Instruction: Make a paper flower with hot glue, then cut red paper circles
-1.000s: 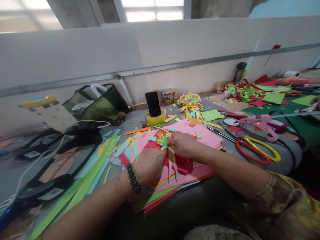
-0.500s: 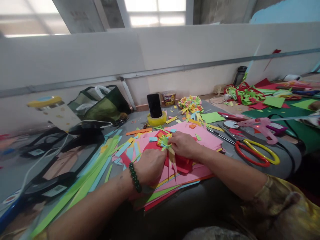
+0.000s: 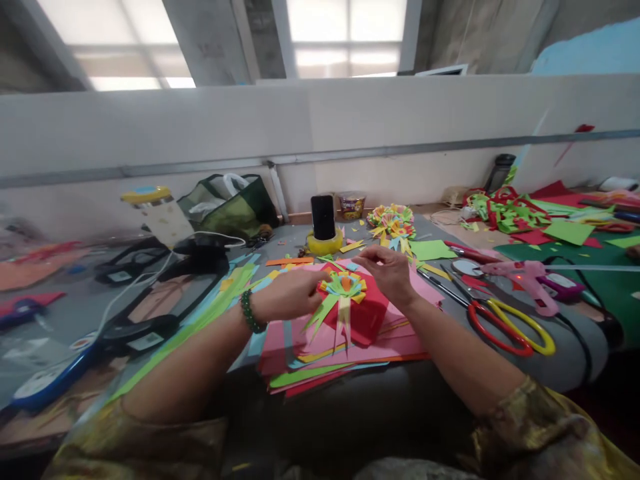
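Observation:
A small red paper box (image 3: 361, 315) with a yellow, green and orange paper rosette (image 3: 344, 286) on its front is lifted above a stack of coloured paper sheets (image 3: 320, 347). My left hand (image 3: 290, 293), with a green bead bracelet on the wrist, grips the box at its left side. My right hand (image 3: 391, 272) pinches its top right edge. Green and yellow ribbon tails hang down from the rosette.
Red and yellow scissors (image 3: 505, 327) and a pink glue gun (image 3: 525, 275) lie to the right. A phone (image 3: 323, 217) stands in a yellow tape roll behind the stack, beside finished rosettes (image 3: 393, 220). Green paper strips (image 3: 200, 320), a green bag (image 3: 230, 207) and cables lie left.
Both hands have lifted the red box off the paper stack and turned the rosette towards me. The camera has tilted up and shifted left.

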A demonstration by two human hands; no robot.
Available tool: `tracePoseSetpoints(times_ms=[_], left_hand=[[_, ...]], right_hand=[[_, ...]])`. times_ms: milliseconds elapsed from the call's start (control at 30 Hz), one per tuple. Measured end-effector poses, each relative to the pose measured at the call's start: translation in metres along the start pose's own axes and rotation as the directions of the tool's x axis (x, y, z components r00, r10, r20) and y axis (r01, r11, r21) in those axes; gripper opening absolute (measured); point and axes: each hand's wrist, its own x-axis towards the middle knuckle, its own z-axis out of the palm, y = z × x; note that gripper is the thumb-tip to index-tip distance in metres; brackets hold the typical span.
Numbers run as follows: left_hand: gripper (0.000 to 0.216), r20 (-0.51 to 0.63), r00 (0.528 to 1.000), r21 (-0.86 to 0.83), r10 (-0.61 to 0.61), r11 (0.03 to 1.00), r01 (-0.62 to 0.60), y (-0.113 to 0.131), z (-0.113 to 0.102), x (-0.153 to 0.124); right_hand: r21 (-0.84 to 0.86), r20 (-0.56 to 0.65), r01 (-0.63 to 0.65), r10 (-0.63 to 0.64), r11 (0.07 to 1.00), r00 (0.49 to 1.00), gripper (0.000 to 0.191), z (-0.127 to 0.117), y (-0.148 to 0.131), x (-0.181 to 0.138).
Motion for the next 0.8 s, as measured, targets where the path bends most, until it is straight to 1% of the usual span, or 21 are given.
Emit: tracePoseSetpoints(times_ms=[33, 67, 100, 133, 167, 200, 300, 400, 500, 533, 600, 700, 800], left_hand=[[0.039, -0.096, 0.994, -0.094, -0.049, 0.995, 0.040, -0.005, -0.003, 0.002], [0.035, -0.187, 0.975, -0.215, -0.122, 0.973, 0.081, -0.010, -0.006, 0.005], [0.030, -0.284, 0.932, -0.359, -0.224, 0.926, 0.113, -0.014, -0.007, 0.009], [0.026, -0.350, 0.877, -0.500, -0.330, 0.857, 0.123, -0.019, -0.008, 0.013], [0.024, -0.383, 0.838, -0.561, -0.388, 0.819, 0.123, -0.023, -0.008, 0.016], [0.024, -0.401, 0.810, -0.599, -0.428, 0.791, 0.121, -0.028, -0.007, 0.020], [0.023, -0.406, 0.745, -0.707, -0.528, 0.699, 0.110, -0.043, -0.006, 0.028], [0.021, -0.362, 0.680, -0.823, -0.637, 0.561, 0.087, -0.060, -0.004, 0.032], [0.012, -0.287, 0.619, -0.908, -0.731, 0.414, 0.067, -0.075, 0.002, 0.033], [0.012, -0.261, 0.598, -0.927, -0.757, 0.369, 0.062, -0.080, 0.004, 0.033], [0.023, -0.221, 0.554, -0.954, -0.802, 0.296, 0.049, -0.088, 0.009, 0.033], [0.034, -0.205, 0.483, -0.969, -0.851, 0.245, 0.021, -0.098, 0.013, 0.029], [0.036, -0.232, 0.410, -0.968, -0.882, 0.249, -0.013, -0.109, 0.011, 0.021]], right_hand=[[0.006, -0.021, 0.005, -0.005, 1.000, 1.000, 0.028, -0.001, -0.001, 0.001], [0.008, -0.035, 0.004, -0.003, 1.000, 0.999, 0.028, -0.002, -0.002, 0.002], [0.009, -0.049, -0.002, 0.002, 1.000, 0.999, 0.028, -0.003, -0.003, 0.003], [0.013, -0.064, -0.009, 0.010, 1.000, 0.998, 0.028, -0.004, -0.003, 0.004], [0.020, -0.082, -0.017, 0.019, 1.000, 0.996, 0.028, -0.005, -0.004, 0.004], [0.030, -0.106, -0.022, 0.025, 0.999, 0.994, 0.029, -0.005, -0.004, 0.005], [0.069, -0.193, -0.023, 0.036, 0.997, 0.981, 0.030, -0.007, -0.005, 0.009], [0.102, -0.248, -0.030, 0.054, 0.994, 0.967, 0.030, -0.009, -0.005, 0.013], [0.131, -0.252, -0.068, 0.099, 0.989, 0.963, 0.031, -0.010, -0.006, 0.015], [0.137, -0.246, -0.081, 0.113, 0.987, 0.963, 0.033, -0.011, -0.006, 0.015], [0.144, -0.240, -0.101, 0.133, 0.985, 0.962, 0.036, -0.011, -0.005, 0.015], [0.155, -0.254, -0.111, 0.148, 0.982, 0.956, 0.038, -0.013, -0.004, 0.017], [0.155, -0.303, -0.103, 0.146, 0.983, 0.942, 0.039, -0.017, -0.001, 0.020]])
